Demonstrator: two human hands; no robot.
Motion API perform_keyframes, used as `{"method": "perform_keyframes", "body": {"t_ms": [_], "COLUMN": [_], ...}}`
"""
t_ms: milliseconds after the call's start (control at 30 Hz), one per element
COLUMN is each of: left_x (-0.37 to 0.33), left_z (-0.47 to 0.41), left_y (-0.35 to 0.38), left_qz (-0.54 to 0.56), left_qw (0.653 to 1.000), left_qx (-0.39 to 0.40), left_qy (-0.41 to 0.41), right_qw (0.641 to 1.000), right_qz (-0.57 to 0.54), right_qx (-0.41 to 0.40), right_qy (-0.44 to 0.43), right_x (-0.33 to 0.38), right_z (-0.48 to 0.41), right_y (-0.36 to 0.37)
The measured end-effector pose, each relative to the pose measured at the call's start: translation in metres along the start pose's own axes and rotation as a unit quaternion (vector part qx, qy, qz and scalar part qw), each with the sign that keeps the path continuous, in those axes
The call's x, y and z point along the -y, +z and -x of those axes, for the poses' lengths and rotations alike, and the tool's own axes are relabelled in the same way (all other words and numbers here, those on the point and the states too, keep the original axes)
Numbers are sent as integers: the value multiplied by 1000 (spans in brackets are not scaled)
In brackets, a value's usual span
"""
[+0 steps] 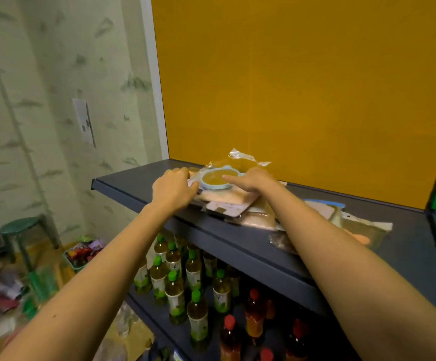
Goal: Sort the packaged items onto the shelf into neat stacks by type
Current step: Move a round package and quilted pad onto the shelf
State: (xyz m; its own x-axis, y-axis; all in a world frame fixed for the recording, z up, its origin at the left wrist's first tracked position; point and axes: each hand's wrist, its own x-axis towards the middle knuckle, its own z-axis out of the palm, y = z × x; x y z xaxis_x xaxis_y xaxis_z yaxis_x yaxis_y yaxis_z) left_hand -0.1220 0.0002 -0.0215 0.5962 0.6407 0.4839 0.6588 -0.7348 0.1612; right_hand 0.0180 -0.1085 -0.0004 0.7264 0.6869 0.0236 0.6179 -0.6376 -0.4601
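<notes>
Clear-bagged bowl pack (218, 178), probably light and slippery, is steadied atop the stack on the shelf (133, 182). Left hand (174, 188) cups its left edge in a narrow grip; right hand (254, 182) lies flat, fingers spread; edges are best held.

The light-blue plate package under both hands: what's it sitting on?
The light-blue plate package tops a stack of flat packages on the dark shelf. The left hand and right hand cover its sides, so the count below is unclear.

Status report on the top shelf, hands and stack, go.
Left hand and right hand both on the stack of packets, squaring it. Light-blue dish packet on top. Loose packets unsorted to the right. Nothing blocking.
</notes>
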Motion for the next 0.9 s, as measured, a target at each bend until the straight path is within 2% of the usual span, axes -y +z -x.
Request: {"method": "perform_keyframes", "body": {"t_ms": [167,367,467,533,600,767,900], "left_x": [20,45,54,55,51,28,3], "left_z": [-42,-84,-102,-113,-123,-129,-114], "left_y": [23,46,52,55,58,62,61], "left_qz": [28,77,106,126,142,226,158], "left_qw": [999,997,994,992,988,964,961], "left_qx": [13,15,19,23,33,59,144], "left_qy": [-11,-21,-7,13,45,124,173], "right_qw": [997,994,995,987,973,931,894], "right_qz": [15,36,-27,-140,-216,-272,-325], "right_qx": [-30,-31,-5,-13,-49,-222,-274], "right_qy": [65,99,96,78,67,97,144], "right_x": [14,31,34,33,30,5,-17], "right_z": [-41,-75,-91,-97,-99,-87,-60], "right_y": [8,27,26,22,12,-21,-34]}}
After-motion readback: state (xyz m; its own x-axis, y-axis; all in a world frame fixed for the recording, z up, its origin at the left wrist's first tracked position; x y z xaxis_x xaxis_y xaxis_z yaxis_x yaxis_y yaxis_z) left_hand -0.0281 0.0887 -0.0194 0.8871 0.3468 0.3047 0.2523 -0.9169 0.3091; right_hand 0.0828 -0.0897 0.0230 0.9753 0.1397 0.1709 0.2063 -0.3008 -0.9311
